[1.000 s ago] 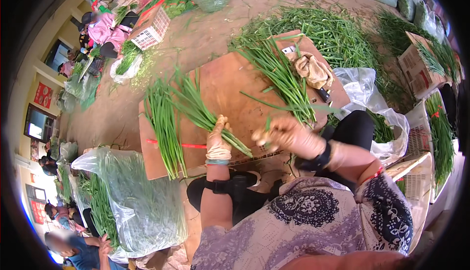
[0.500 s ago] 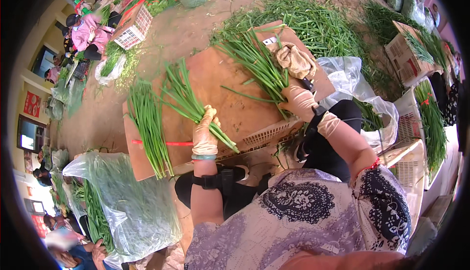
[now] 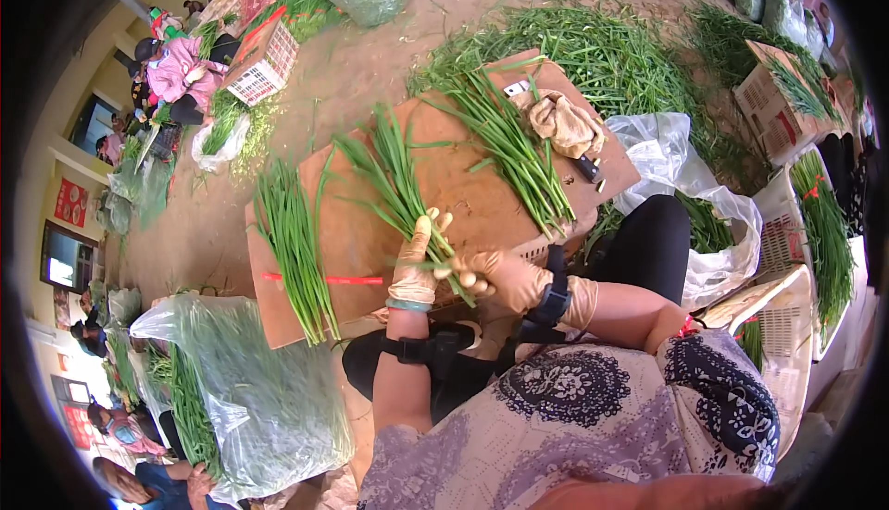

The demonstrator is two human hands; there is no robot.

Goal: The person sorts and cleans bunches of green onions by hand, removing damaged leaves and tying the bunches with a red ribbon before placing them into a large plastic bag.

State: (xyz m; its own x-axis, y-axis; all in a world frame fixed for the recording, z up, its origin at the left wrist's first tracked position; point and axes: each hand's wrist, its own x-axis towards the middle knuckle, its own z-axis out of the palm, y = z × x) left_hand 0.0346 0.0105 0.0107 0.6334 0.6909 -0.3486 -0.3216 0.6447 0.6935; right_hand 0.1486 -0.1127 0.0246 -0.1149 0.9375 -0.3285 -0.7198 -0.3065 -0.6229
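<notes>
Head view: my left hand (image 3: 414,267) closed round green stalk bunch (image 3: 398,183), long axis eleven to five o'clock; right hand (image 3: 507,279) nearer butt ends (image 3: 466,295), can't tell its grip.

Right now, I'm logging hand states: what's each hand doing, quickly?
Left hand: closed around a bunch of green stalks.
Right hand: fingers curled by the bunch's lower ends; whether it holds anything cannot be told.

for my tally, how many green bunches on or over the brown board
3: left bunch across the red strip, middle bunch in the left hand, right bunch beside the cloth.
</notes>
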